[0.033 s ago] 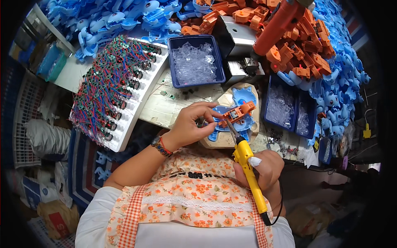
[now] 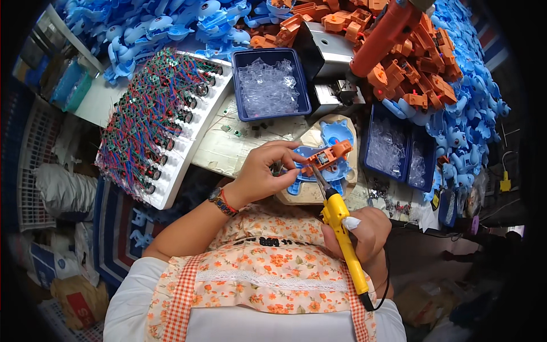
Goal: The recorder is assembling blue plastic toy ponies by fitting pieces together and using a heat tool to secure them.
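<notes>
My right hand [image 2: 367,233] is wrapped round a yellow corded electric screwdriver [image 2: 347,245], with white wrapping on one digit. Its metal tip meets the near end of an orange plastic part [image 2: 331,157]. That part lies across a blue plastic toy shell [image 2: 336,172], which rests in a pale holding block [image 2: 347,128]. At the shell's left side, my left hand [image 2: 259,171] is closed in a pinch, thumb and forefinger beside the orange part. Anything between those fingertips is too small or hidden to name.
A white foam tray [image 2: 185,139] of wired circuit boards stands left. Dark blue bins [image 2: 235,85] hold clear plastic pieces. Orange parts [image 2: 393,77] and blue toy shells [image 2: 162,25] are heaped behind and right. A red post [image 2: 379,43] rises beyond the block.
</notes>
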`<state>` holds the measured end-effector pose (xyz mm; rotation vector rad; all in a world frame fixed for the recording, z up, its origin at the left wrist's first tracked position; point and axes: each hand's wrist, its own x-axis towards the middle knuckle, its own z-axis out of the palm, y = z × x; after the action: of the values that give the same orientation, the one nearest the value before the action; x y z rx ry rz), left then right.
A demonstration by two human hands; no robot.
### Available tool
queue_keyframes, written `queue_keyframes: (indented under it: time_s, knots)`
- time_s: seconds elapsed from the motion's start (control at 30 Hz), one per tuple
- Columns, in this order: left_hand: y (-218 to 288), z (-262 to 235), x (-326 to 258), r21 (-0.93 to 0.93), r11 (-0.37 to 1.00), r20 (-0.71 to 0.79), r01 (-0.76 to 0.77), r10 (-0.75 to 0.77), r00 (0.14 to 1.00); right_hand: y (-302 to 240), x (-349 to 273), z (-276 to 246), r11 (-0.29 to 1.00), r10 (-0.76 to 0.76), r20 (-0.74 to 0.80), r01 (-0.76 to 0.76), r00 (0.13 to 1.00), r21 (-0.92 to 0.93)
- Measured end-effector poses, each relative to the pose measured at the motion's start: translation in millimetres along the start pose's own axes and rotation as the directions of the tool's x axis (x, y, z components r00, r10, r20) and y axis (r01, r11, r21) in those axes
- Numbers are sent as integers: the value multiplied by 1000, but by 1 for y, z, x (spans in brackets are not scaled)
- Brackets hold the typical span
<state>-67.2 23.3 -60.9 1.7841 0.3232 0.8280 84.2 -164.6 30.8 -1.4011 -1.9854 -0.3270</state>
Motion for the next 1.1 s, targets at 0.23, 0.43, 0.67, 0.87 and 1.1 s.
queue_keyframes:
  time_s: [0.23,0.43,0.67,0.87,1.1]
  knots:
    - [0,1,0,44,999,-11,-3,4,1000,1,0,0,1000,-10,37,10,999,14]
    - [2,1,1,21,1000,-15,9,-9,1000,-2,0,-2,999,36,34,-36,999,-14]
    - [2,2,1,46,999,-16,6,-5,1000,0,-2,-1,1000,19,31,-19,999,10]
    - [3,3,2,67,998,-18,-1,3,1000,0,-3,-2,1000,26,17,-26,1000,8]
    - [2,0,1,79,997,-27,-2,5,1000,-2,5,-6,998,42,12,-41,999,-38]
